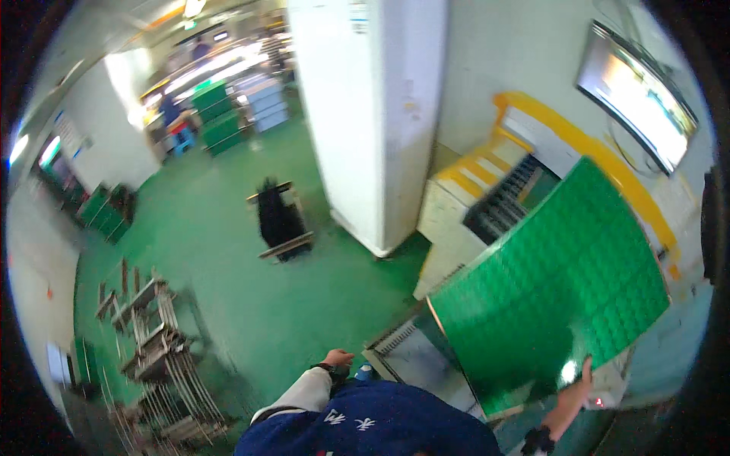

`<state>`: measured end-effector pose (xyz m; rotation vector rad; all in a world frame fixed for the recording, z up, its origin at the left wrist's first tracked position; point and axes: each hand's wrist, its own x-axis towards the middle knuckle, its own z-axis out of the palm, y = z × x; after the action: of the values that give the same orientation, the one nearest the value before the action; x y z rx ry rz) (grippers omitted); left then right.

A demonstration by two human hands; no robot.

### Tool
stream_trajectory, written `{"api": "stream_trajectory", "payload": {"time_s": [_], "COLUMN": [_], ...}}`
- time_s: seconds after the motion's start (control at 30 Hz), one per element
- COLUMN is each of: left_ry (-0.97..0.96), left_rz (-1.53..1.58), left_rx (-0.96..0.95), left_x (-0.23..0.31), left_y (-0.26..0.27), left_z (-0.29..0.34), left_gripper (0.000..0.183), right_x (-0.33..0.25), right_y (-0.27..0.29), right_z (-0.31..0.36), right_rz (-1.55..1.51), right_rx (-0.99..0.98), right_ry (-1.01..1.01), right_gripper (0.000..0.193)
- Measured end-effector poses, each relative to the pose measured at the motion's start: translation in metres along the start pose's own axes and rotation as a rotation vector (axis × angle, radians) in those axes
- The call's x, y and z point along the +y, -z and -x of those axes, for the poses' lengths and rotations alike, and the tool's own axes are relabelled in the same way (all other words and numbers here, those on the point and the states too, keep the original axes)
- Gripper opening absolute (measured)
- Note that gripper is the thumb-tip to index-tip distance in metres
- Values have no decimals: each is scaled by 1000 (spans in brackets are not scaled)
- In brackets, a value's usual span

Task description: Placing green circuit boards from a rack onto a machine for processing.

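Observation:
A large, thin, glossy green panel (547,281) with a repeating pattern of small raised shapes fills the right side. It is tilted and slightly curved. My right hand (576,386) grips its lower right edge, thumb on the near face; the other fingers are hidden behind the panel. Down by my left side, my left hand (340,359) has its fingers curled, with nothing visible in them. It is close to the corner of a metal-framed tray or machine end (422,357), which the panel partly covers.
Behind the panel stands a yellow-and-cream machine (464,190) with dark rollers (498,201). A white pillar (346,114) rises ahead. Metal racks (163,342) stand at left, a low dark cart (281,220) on the green floor. A screen (639,95) hangs at right; green crates (217,114) are stacked far off.

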<state>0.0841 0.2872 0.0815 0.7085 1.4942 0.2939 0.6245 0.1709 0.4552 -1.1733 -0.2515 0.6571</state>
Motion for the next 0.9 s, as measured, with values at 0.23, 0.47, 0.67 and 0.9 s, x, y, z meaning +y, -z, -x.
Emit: {"api": "stream_trajectory", "payload": {"time_s": [0.23, 0.47, 0.67, 0.9], "left_ry": [-241, 17, -313, -244], "left_rz": [89, 213, -109, -57], "left_rx": [-120, -125, -192, -212], "left_x": [-21, 10, -10, -17], "left_y": [8, 9, 20, 24], "left_z": [-5, 8, 0, -4], "left_gripper": [27, 26, 26, 24], "right_x": [46, 100, 108, 144], "right_y": [-15, -10, -49, -55], "right_z": [-6, -32, -35, -30], "right_rz": [-170, -173, -567, -586], "right_rx": [-111, -144, 43, 20], "right_ry": [-209, -227, -414, -497], "right_gripper": [35, 22, 12, 15]}}
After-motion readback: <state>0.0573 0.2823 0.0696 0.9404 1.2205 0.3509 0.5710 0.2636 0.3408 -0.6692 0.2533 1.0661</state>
